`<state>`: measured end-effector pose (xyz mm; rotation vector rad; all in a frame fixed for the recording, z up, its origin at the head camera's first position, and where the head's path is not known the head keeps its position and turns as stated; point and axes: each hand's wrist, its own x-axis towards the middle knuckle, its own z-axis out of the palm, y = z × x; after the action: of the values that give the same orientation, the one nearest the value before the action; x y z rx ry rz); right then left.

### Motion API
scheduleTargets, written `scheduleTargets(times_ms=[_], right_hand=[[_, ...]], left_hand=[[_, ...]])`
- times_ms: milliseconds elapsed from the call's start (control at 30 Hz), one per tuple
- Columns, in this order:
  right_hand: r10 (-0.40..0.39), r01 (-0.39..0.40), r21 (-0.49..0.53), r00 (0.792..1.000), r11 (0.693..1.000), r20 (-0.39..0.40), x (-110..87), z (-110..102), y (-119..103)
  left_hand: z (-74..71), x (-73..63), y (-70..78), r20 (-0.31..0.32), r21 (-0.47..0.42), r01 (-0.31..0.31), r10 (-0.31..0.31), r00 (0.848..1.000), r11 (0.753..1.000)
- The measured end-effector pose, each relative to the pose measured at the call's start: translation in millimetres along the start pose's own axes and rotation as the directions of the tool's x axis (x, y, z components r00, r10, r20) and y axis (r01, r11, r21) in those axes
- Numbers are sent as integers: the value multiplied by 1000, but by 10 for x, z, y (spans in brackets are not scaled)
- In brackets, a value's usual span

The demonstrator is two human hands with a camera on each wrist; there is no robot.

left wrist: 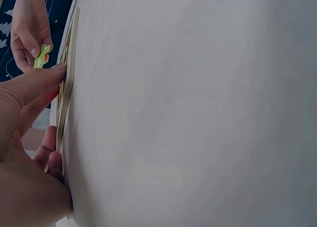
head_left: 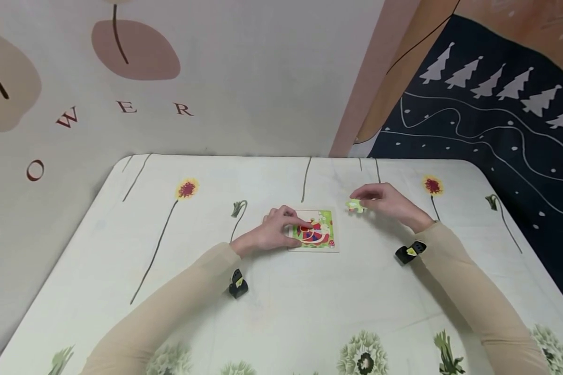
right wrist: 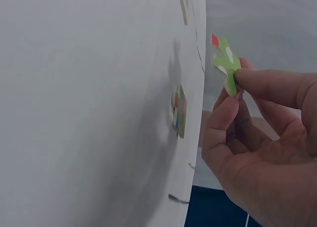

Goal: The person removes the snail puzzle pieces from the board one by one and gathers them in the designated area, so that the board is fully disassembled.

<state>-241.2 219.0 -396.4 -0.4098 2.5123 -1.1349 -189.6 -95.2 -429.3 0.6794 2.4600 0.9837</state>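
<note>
Pinching a green puzzle piece (right wrist: 228, 64): right hand (head_left: 386, 200)
Left hand (head_left: 277, 229) touches puzzle board (head_left: 336, 232); index finger and thumb extended

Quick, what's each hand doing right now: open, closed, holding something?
Left hand: open, resting on the puzzle.
Right hand: closed, pinching a mostly green puzzle piece.
</note>
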Motion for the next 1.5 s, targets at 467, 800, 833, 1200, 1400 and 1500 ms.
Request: scheduleTargets(times_ms=[467,800,833,1200,1400,1500], right_hand=[[62,-63,-27,997,998,-41,-63,-193,122],[85,-86,-14,995,996,-54,-67,-270,220],[93,-94,-15,994,995,-50,-62,-272,225],[130,-134,-63,990,989,-55,-5,-294,321],[124,-128,-100,991,987,-46,23,-287,333],[116,-120,-113,992,986,-43,32,-281,326]], left_hand=[[3,2,-3,2,2,4,-4,1000,1000],[-8,-5,-2,4,5,3,-3,1000,1000],[-6,-5,-3,5,5,2,-2,1000,1000],[-5,-5,9,7,9,0,0,1000,1000],[-4,-3,2,7,11,-4,4,1000,1000],[-2,-1,-4,8,16,-7,7,1000,1000]])
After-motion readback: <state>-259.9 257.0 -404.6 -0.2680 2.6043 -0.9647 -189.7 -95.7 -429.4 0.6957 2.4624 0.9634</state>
